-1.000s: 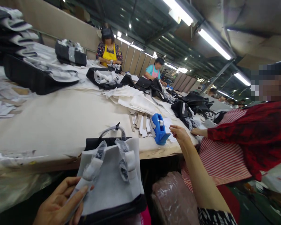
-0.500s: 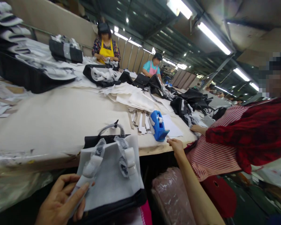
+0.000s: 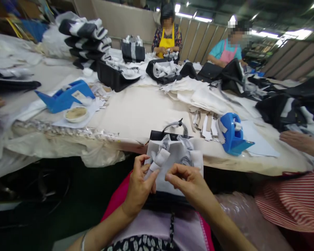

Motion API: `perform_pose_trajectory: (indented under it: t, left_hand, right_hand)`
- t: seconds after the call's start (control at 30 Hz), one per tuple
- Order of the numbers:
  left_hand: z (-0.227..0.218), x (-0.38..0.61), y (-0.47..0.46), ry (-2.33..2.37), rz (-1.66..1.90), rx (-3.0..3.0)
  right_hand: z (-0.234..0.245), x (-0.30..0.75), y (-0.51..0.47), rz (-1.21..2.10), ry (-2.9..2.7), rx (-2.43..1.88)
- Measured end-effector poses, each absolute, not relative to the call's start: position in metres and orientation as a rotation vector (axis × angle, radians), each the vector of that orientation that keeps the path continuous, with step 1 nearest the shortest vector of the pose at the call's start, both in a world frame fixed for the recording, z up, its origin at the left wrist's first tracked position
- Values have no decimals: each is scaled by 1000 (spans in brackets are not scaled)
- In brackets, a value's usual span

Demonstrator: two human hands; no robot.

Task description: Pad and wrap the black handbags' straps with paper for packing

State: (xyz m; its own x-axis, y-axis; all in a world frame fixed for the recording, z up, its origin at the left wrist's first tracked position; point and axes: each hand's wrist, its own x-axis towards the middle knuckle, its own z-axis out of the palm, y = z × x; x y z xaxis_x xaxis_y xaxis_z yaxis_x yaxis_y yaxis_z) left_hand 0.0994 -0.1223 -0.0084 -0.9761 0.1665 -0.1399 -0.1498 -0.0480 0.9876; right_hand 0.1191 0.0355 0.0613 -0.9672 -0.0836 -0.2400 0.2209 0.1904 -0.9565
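Note:
A black handbag (image 3: pixel 157 135) with a wrapped loop handle (image 3: pixel 185 130) leans upright from my lap against the table edge. White foam sheet (image 3: pixel 170 177) covers its near side. My left hand (image 3: pixel 143 177) grips a strap wrapped in white foam (image 3: pixel 161 158) between thumb and fingers. Just to the right, my right hand (image 3: pixel 187 177) is in front of the foam sheet, thumb and forefinger pinched together. Whatever is in that pinch is too small to make out. A second strap in clear plastic and white foam (image 3: pixel 196 158) hangs behind the right hand.
A blue tape dispenser (image 3: pixel 231 136) stands right, beside cut card strips (image 3: pixel 206 125). Another blue dispenser (image 3: pixel 68 96) and a small dish (image 3: pixel 75 114) are left. Black bags (image 3: pixel 117 76) and foam sheets (image 3: pixel 196 92) lie beyond. A co-worker's hand (image 3: pixel 300 141) rests far right.
My right hand has come from the right-hand tape dispenser to the bag, near my left hand. My left hand keeps hold of the foam-wrapped strap. The view has swung left.

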Motion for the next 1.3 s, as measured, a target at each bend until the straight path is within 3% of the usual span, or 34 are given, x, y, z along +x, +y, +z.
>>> perform_pose_trajectory:
  t: [0.5, 0.7, 0.9, 1.3]
  left_hand:
    - [-10, 99, -128, 2359, 1892, 108]
    - [-12, 99, -129, 2248, 1898, 157]
    - [-12, 97, -129, 2155, 1931, 173]
    - [-2, 87, -133, 1981, 1881, 167]
  right_hand:
    - [34, 103, 12, -1503, 2637, 84]
    - [28, 107, 21, -1386, 2751, 10]
    - [15, 113, 30, -1446, 2671, 51]
    - [-11, 104, 31, -1880, 2409, 49]
